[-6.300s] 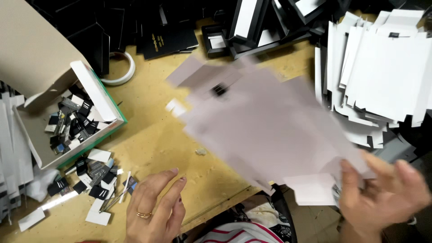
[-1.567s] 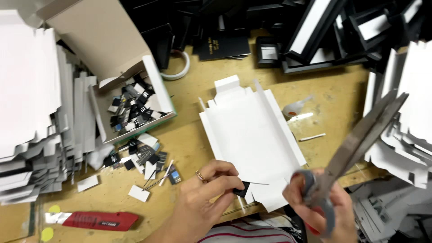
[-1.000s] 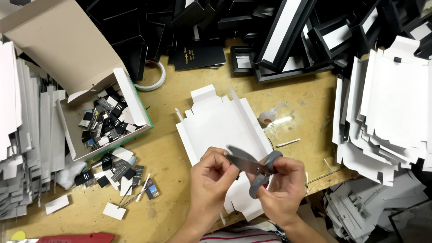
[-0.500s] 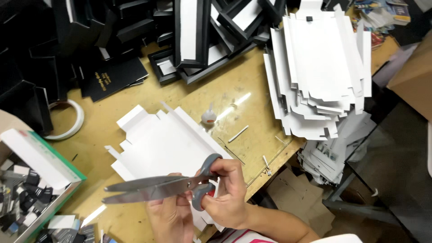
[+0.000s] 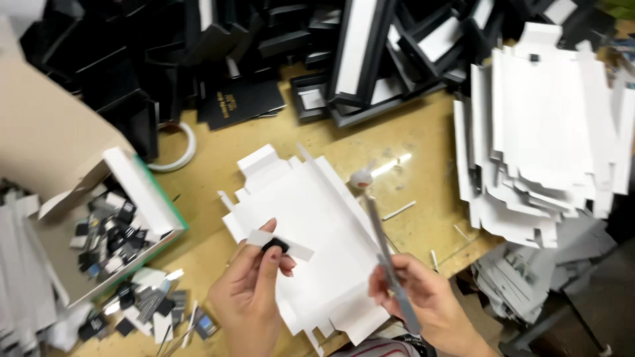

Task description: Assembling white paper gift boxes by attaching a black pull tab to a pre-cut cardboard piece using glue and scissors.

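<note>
Scissors w/ long grey metal blades, held across the body in both hands half a sec ago, are now upright-ish in the right hand alone, blades together and pointing away toward the far side; handles hidden in the fist, which is clamped round them. Left hand has let go of the scissors and now pinches a small white paper strip w/ a black tab in its middle between thumb and fingertips, lifted just above the flat white die-cut cardboard blank lying centre on the yellowish wooden table. Hands apart now, one each side of the blank's near edge. View has swung back left vs. before: open cardboard box w/ green edge, full of small black-and-white pieces, is fully in sight again at left, w/ more of those bits scattered near it on the table. Roll of white tape lies beyond the box. Stack of white flat blanks at right, black trays and sleeves heaped along the far side.
</note>
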